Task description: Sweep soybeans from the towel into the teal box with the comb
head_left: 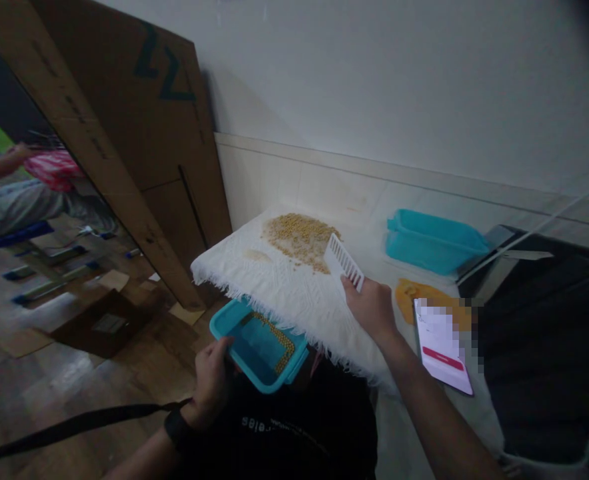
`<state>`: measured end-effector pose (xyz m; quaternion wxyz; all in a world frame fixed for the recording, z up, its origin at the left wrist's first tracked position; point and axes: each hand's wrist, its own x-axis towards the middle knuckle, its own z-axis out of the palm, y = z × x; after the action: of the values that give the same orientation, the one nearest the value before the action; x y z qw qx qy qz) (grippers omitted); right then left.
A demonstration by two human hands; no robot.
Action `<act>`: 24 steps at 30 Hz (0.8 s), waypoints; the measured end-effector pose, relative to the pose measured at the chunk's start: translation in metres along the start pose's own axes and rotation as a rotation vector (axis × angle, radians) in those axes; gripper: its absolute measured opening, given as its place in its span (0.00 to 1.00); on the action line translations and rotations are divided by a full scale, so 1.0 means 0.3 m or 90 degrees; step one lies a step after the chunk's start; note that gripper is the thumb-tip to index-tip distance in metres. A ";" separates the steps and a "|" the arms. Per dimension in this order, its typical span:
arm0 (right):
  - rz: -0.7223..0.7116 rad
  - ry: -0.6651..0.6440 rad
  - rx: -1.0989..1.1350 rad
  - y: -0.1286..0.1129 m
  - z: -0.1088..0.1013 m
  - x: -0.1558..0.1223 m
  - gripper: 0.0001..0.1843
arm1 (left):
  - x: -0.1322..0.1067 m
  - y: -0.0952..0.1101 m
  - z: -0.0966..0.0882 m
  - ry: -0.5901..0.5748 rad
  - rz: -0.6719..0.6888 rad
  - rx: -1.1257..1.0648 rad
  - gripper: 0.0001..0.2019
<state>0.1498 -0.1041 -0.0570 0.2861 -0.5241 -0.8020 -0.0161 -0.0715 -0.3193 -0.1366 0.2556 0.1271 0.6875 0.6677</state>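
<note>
My left hand [212, 377] grips the near left rim of a blue plastic container [221, 320], held just below the table's front edge. Small yellow beans [285, 343], which look like soybeans, lie along its far and right inner sides. A flat white slotted plastic piece [344, 261] is pinched in my right hand [372, 307]. Its far end reaches the right edge of a spread pile of the same beans [294, 233]. The pile rests on a white fringed cloth [294, 290] covering the table.
A second blue container [432, 241] stands at the table's back right. A lit phone [442, 347] lies nearer, partly over an orange-yellow item [409, 297]. Black material [534, 347] covers the right side. A tall cardboard box [139, 120] stands left; beyond it sits another person [49, 173].
</note>
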 end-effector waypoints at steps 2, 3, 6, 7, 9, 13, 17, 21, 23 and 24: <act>0.007 -0.012 -0.002 0.014 -0.009 -0.001 0.23 | -0.002 -0.004 0.024 0.030 -0.026 -0.023 0.18; 0.011 -0.005 0.003 0.022 -0.009 -0.002 0.23 | -0.003 -0.008 0.038 0.048 -0.038 -0.035 0.18; 0.030 0.056 0.033 0.043 0.001 -0.012 0.24 | -0.011 -0.012 0.081 0.107 -0.064 -0.060 0.17; 0.038 0.083 0.041 0.047 0.007 -0.017 0.25 | -0.016 -0.009 0.093 0.124 -0.072 -0.065 0.17; 0.048 0.132 0.050 0.054 0.019 -0.028 0.29 | -0.025 0.002 0.111 0.151 -0.080 -0.071 0.17; 0.050 0.146 0.047 0.052 0.042 -0.043 0.31 | -0.029 0.021 0.100 0.162 -0.075 -0.056 0.17; 0.065 0.132 0.033 0.046 0.058 -0.050 0.29 | 0.003 0.013 0.055 0.121 -0.062 -0.055 0.17; 0.083 0.162 0.075 0.057 0.063 -0.051 0.28 | 0.039 -0.003 0.037 0.094 -0.054 -0.093 0.17; 0.090 0.178 0.092 0.070 0.064 -0.048 0.28 | 0.041 -0.009 0.042 0.089 -0.048 -0.105 0.17; 0.091 0.185 0.093 0.077 0.064 -0.046 0.29 | 0.038 -0.011 0.045 0.085 -0.045 -0.109 0.18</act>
<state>0.1648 -0.0989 -0.0860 0.4365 -0.5500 -0.7120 -0.0127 -0.0733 -0.3021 -0.1416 0.2422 0.0357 0.6473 0.7219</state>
